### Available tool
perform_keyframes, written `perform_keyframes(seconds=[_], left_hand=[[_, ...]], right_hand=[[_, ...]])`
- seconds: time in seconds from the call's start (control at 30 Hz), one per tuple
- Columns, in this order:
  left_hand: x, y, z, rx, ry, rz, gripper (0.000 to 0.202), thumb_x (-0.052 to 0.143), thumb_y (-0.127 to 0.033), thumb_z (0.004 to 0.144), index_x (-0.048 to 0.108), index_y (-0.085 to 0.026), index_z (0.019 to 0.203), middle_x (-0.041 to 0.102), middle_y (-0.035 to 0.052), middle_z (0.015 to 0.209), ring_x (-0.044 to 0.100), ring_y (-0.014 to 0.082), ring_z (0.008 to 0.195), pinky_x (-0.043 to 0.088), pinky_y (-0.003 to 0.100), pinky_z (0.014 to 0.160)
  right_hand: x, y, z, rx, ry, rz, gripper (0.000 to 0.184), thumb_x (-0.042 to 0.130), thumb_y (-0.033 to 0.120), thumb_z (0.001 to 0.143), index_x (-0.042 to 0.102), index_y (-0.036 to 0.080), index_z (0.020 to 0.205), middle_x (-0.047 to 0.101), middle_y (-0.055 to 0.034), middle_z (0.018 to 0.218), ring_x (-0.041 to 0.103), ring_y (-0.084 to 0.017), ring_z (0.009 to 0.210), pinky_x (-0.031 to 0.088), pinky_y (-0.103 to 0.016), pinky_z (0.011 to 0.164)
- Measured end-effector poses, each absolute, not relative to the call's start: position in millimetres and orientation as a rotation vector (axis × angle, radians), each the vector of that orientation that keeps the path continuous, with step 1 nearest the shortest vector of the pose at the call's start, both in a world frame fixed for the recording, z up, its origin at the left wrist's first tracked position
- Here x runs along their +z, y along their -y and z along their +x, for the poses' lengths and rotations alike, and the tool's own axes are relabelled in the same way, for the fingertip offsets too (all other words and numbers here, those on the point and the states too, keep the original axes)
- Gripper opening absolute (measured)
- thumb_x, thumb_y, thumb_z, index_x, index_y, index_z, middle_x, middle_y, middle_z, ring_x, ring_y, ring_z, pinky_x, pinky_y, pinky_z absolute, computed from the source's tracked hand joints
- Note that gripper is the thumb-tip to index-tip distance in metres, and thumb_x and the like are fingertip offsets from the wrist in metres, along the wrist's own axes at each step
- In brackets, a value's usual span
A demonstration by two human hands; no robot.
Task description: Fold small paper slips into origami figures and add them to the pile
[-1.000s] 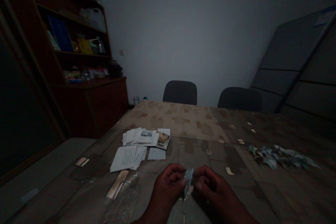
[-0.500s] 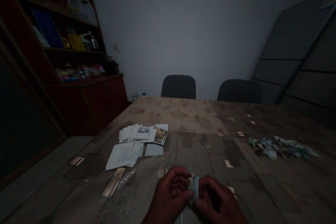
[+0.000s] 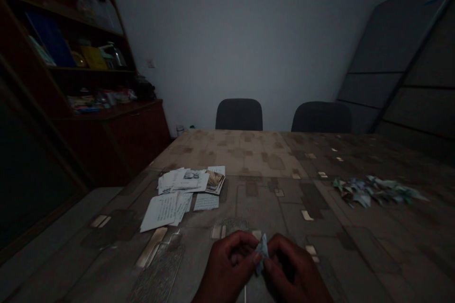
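Between the fingertips of both hands is a small, pale, folded piece of paper (image 3: 263,246), narrow and pointed at its upper end. My left hand (image 3: 231,262) pinches it from the left with thumb and forefinger, the other fingers curled. From the right, my right hand (image 3: 293,265) grips the same paper, its fingers bent in and partly hidden. Both hands are low over the near part of the table, close together. The paper's exact folds are too small and dim to make out.
A patterned cloth covers the table (image 3: 249,199). To the left lie printed sheets and cards (image 3: 158,210); at the right is a heap of crumpled-looking folded papers (image 3: 377,191). Two dark chairs (image 3: 239,114) stand at the far edge. A loaded cabinet (image 3: 135,128) is on the left.
My hands have drawn slightly closer around the folded paper, which is turned and looks narrower now. The view has shifted a little; the sheets and heap lie as before.
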State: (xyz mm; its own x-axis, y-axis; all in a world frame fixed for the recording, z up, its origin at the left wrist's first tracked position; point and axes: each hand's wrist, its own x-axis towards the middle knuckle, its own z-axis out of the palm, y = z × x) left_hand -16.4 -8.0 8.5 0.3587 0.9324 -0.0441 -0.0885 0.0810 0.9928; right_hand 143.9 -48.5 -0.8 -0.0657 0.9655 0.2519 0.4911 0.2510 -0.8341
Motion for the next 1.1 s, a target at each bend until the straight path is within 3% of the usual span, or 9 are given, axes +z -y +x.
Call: perform_keyframes(seconds=[0.13,0.33,0.57,0.83,1.1], left_hand=[[9.8,7.4,-16.3,0.938,-0.895,1.260,0.023,0.075,-0.034,0.067,0.063,-0.015,0.063,0.053,-0.0025,0.055,0.046,0.0115,0.052,0.035,0.021,0.051],[9.3,8.3,-14.2,0.959,-0.931,1.259,0.015,0.075,-0.026,0.066,0.065,-0.015,0.068,0.055,-0.0017,0.059,0.049,0.0130,0.057,0.038,0.021,0.054],[8.6,6.0,-17.1,0.937,-0.888,1.264,0.024,0.075,-0.034,0.067,0.060,-0.016,0.063,0.048,-0.0038,0.056,0.042,0.0117,0.055,0.034,0.021,0.053],[7.6,6.2,-13.9,0.952,-0.930,1.234,0.025,0.075,-0.036,0.067,0.062,-0.015,0.066,0.053,-0.0017,0.059,0.046,0.0126,0.056,0.037,0.022,0.054],[7.5,-0.2,-14.7,0.938,-0.870,1.086,0.041,0.078,-0.050,0.062,0.057,-0.014,0.061,0.056,-0.0017,0.052,0.047,0.0095,0.046,0.037,0.021,0.047]], right_hand=[[-1.1,47.9,145.1,0.726,1.741,-1.358,0.017,0.050,0.029,0.089,0.057,0.020,0.075,0.057,0.0010,0.065,0.055,-0.015,0.059,0.041,-0.023,0.055],[-1.3,48.5,142.9,0.711,1.714,-1.381,0.014,0.052,0.026,0.087,0.055,0.021,0.075,0.056,0.0018,0.064,0.054,-0.014,0.059,0.041,-0.023,0.055],[-1.9,47.0,141.3,0.786,1.682,-1.383,0.016,0.051,0.029,0.086,0.052,0.021,0.072,0.050,0.0036,0.061,0.049,-0.014,0.057,0.037,-0.023,0.052],[1.5,45.9,141.3,0.783,1.666,-1.409,0.014,0.054,0.025,0.084,0.051,0.021,0.071,0.051,0.0036,0.062,0.049,-0.014,0.058,0.037,-0.023,0.054],[5.5,44.7,137.5,1.031,1.587,-1.316,0.029,0.046,0.042,0.092,0.056,0.019,0.075,0.055,0.0010,0.066,0.050,-0.015,0.062,0.037,-0.025,0.058]])
